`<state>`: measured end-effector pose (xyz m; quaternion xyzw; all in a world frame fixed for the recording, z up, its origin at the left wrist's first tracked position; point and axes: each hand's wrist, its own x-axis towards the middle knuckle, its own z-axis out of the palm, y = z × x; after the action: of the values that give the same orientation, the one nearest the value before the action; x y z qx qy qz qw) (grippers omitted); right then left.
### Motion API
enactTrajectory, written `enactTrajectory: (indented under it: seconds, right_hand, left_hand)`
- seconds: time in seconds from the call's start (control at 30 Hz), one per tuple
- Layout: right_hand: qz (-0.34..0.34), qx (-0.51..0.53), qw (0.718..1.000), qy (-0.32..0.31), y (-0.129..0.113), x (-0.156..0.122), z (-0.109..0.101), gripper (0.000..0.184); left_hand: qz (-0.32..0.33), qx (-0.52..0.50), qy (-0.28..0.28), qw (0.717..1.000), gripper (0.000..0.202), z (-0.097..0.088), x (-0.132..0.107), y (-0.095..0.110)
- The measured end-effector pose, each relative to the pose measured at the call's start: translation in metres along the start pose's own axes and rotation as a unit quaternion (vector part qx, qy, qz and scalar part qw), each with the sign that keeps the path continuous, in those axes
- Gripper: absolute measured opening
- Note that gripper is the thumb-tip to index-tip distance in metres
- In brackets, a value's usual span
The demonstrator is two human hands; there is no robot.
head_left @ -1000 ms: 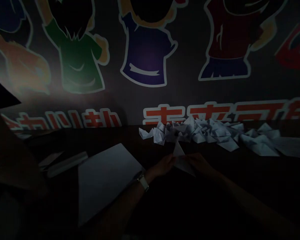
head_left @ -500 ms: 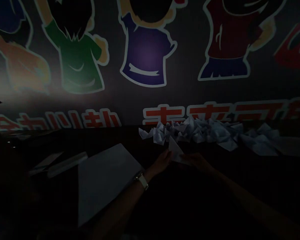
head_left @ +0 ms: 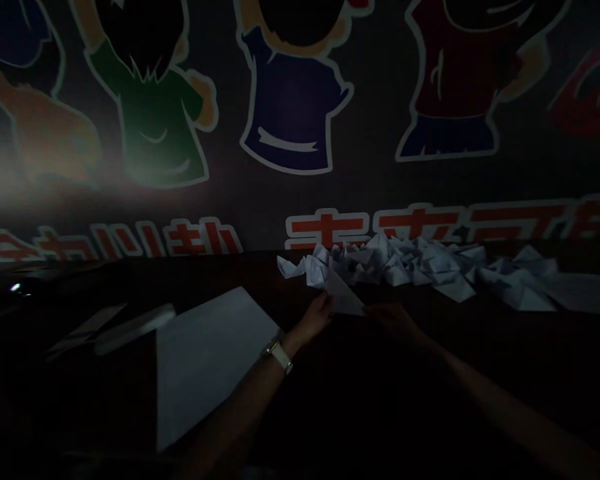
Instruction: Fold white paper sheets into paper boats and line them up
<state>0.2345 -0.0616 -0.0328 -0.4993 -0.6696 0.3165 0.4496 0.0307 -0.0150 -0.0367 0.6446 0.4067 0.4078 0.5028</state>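
Note:
The scene is very dark. My left hand [head_left: 316, 318], with a pale watch [head_left: 279, 354] on its wrist, pinches the left side of a folded white paper triangle [head_left: 344, 297] low over the dark table [head_left: 505, 360]. My right hand [head_left: 393, 318] grips the same paper at its right corner. Just behind the hands lies a heap of several folded white paper pieces [head_left: 405, 263] stretching to the right.
A stack of flat white sheets [head_left: 205, 357] lies left of my left forearm. Further left are a pale strip [head_left: 135, 328] and a small glinting light [head_left: 16, 288]. A wall mural of cartoon figures and red lettering [head_left: 290, 113] rises behind the table.
Both hands have carried the folded paper away from me toward the heap and slightly left. The dark shape at the left edge is gone from view.

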Motion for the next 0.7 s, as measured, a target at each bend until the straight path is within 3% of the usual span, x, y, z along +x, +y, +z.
enactTrajectory:
  seconds: [0.13, 0.33, 0.47, 0.53, 0.7]
  right_hand:
    - [0.006, 0.01, 1.0, 0.023, -0.001, -0.003, 0.002, 0.053]
    - [0.035, 0.128, 0.991, 0.01, 0.001, 0.0, -0.003, 0.055]
    - [0.067, 0.175, 0.981, -0.048, -0.005, -0.005, 0.001, 0.05]
    - [0.053, 0.184, 0.978, -0.081, -0.01, -0.011, 0.006, 0.047]
    - [-0.045, 0.108, 0.986, -0.118, -0.019, -0.02, 0.013, 0.033]
  left_hand:
    - [0.02, -0.004, -0.01, 1.0, 0.046, -0.003, -0.001, -0.001]
    - [-0.006, -0.05, -0.11, 0.993, 0.048, -0.009, -0.007, 0.008]
    - [-0.031, -0.004, -0.194, 0.981, 0.043, -0.001, -0.016, 0.011]
    - [-0.008, 0.042, -0.219, 0.975, 0.037, 0.007, -0.021, 0.01]
    - [0.143, 0.118, -0.122, 0.975, 0.027, 0.025, -0.024, 0.007]
